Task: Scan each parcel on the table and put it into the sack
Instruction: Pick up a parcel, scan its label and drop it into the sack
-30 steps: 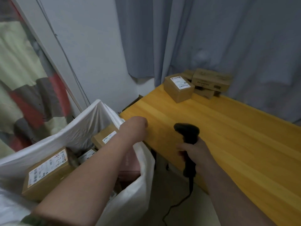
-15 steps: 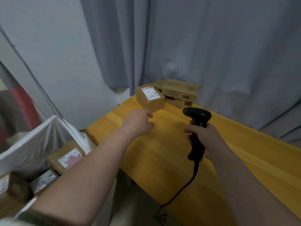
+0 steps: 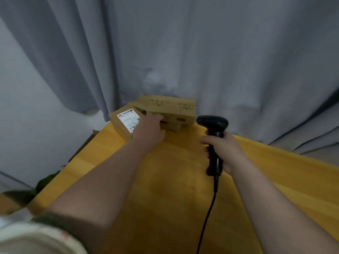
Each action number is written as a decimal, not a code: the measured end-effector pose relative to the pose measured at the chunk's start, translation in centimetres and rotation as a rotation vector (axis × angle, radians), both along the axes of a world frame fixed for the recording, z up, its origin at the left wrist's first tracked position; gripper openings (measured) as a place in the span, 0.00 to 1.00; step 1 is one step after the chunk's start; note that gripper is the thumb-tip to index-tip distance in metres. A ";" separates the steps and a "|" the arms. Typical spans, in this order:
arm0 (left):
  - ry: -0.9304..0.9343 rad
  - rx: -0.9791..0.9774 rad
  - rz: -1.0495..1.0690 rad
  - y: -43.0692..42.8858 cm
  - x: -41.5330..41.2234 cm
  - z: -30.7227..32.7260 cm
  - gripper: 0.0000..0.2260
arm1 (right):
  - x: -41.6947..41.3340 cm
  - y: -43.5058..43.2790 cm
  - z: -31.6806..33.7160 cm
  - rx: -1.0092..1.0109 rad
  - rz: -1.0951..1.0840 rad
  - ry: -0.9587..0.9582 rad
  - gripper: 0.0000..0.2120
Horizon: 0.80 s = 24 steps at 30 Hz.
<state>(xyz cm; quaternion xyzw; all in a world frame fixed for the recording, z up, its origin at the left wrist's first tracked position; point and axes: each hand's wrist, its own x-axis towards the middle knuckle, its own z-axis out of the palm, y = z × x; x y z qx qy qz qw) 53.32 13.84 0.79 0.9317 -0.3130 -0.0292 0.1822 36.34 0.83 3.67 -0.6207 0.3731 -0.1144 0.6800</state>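
Now the left hand (image 3: 149, 130) lies on the labelled parcel (image 3: 126, 121) at the table's (image 3: 165, 189) far left corner, though I cannot tell whether it grips. The right hand (image 3: 222, 149) clutches the scanner (image 3: 212, 123) just to the right.

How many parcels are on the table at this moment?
3. One labelled parcel at the far left corner, touched by the left hand; one large parcel beside it, stacked on a smaller parcel. Others may hide behind them.

single head view faces forward-down, seemingly close over the table (image 3: 174, 208).
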 end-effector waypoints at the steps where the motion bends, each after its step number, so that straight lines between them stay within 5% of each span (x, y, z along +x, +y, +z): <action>1: -0.006 0.007 -0.006 -0.8 1.3 -0.5 0.15 | 1.0 -0.4 -0.2 -0.001 -0.017 0.007 0.12; 12: -0.250 0.295 -0.165 -7.1 9.4 -7.1 0.35 | 7.6 -3.5 -4.3 0.099 -0.124 0.051 0.15; 17: -0.433 0.334 -0.255 -9.3 10.3 -7.8 0.29 | 8.0 -4.2 -5.4 0.123 -0.173 0.071 0.16; 24: -0.448 0.285 -0.352 -10.3 9.8 -7.4 0.25 | 7.3 -4.4 -5.7 0.143 -0.208 0.054 0.16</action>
